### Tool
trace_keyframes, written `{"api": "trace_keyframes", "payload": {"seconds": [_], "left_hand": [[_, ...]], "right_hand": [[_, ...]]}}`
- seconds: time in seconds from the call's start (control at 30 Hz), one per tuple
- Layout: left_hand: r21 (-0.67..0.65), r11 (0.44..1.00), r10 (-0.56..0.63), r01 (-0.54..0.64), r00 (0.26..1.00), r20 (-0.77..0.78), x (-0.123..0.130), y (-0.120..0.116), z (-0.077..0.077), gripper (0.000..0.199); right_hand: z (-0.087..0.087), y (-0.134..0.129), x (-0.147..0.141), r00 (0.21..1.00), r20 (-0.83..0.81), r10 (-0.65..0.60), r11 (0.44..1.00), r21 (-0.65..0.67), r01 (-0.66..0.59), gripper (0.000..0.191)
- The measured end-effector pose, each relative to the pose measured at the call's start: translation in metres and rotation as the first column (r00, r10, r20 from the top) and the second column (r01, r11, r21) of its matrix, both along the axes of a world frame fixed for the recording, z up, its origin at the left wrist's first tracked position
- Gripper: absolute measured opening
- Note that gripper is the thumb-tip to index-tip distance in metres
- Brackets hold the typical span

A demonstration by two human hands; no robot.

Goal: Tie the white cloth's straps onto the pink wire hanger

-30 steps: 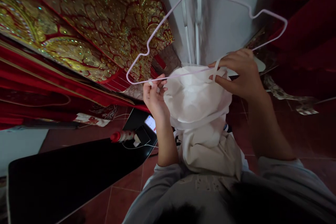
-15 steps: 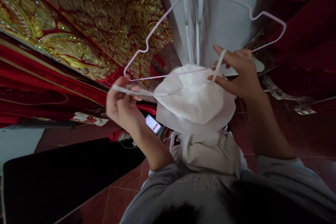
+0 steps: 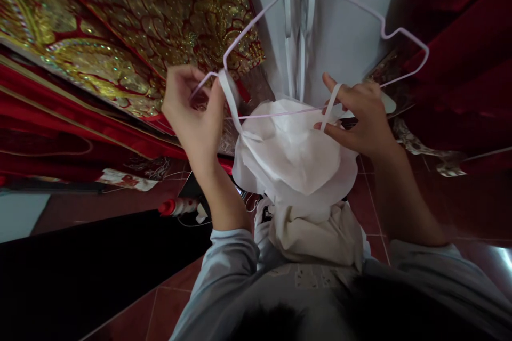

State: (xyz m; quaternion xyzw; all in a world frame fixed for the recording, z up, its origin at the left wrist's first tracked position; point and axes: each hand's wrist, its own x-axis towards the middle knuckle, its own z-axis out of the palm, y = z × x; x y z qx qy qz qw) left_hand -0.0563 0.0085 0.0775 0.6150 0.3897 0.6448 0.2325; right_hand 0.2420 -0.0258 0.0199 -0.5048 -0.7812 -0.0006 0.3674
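Observation:
A thin pink hanger hangs in front of me. White cloth with narrow straps droops below its bottom bar. My left hand is at the hanger's left end, its fingers closed round a white strap, which passes over the hanger's left notch. Close to the bar's right part, my right hand has its thumb and forefinger spread, with another strap stretched between them. The other right fingers are curled near the hanger's right end.
Gold sequined red garments hang at the left, and dark red cloth at the right. A black surface and a red-capped bottle are at lower left.
My left hand has risen, bringing its strap up from below the hanger's left corner to the notch. My right hand keeps its strap stretched, almost unmoved. The phone is now mostly behind my left arm.

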Motion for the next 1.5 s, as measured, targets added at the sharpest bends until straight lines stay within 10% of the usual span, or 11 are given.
{"api": "trace_keyframes", "payload": {"seconds": [0.13,0.3,0.43,0.53,0.63,0.83,1.0,1.1,1.23,1.37,1.5], "left_hand": [[-0.044,0.997,-0.060,0.060,0.998,0.002,0.002,0.016,-0.005,0.013],[-0.223,0.974,0.096,0.044,0.811,0.577,0.003,0.023,-0.049,0.016],[-0.274,0.949,0.024,0.155,0.832,0.555,0.020,0.004,-0.061,0.017],[-0.165,0.976,-0.036,0.142,0.853,0.520,0.029,-0.008,-0.053,0.014],[-0.083,0.979,-0.115,0.186,0.841,0.529,0.027,-0.009,-0.048,0.014],[-0.041,0.989,-0.106,0.139,0.886,0.452,0.024,-0.001,-0.060,0.030],[-0.062,0.995,-0.039,0.072,0.900,0.433,0.030,0.001,-0.067,0.034],[-0.079,0.994,-0.041,0.081,0.908,0.417,0.029,-0.001,-0.069,0.033],[-0.083,0.992,-0.056,0.098,0.910,0.411,0.027,-0.005,-0.066,0.033],[-0.107,0.990,-0.037,0.090,0.906,0.421,0.030,-0.010,-0.063,0.030],[-0.124,0.979,-0.097,0.162,0.904,0.417,0.032,-0.022,-0.070,0.031]], "right_hand": [[-0.003,-0.002,-0.001,1.000,0.012,-0.019,1.000,-0.015,0.019,0.077],[-0.003,-0.001,-0.006,1.000,-0.014,-0.025,0.999,-0.043,0.024,0.075],[0.001,-0.002,-0.014,0.999,-0.049,0.020,1.000,-0.022,-0.021,0.070],[0.001,-0.002,0.000,0.983,-0.181,-0.020,0.980,0.191,0.055,0.074],[-0.003,0.003,0.034,0.877,-0.467,-0.114,0.823,0.450,0.346,0.063],[0.012,0.017,0.061,0.702,-0.701,-0.124,0.979,0.027,0.200,0.041],[0.048,0.019,0.032,0.898,-0.418,-0.140,0.990,-0.039,0.136,0.041],[0.054,0.013,0.021,0.974,-0.166,-0.157,0.978,0.111,0.176,0.049],[0.036,0.004,0.005,0.971,-0.223,-0.089,0.889,0.423,0.179,0.049],[0.010,-0.004,-0.019,0.993,0.010,0.118,0.986,0.115,-0.118,0.043],[-0.005,-0.007,-0.037,1.000,0.016,0.024,1.000,-0.014,-0.024,0.036]]}}
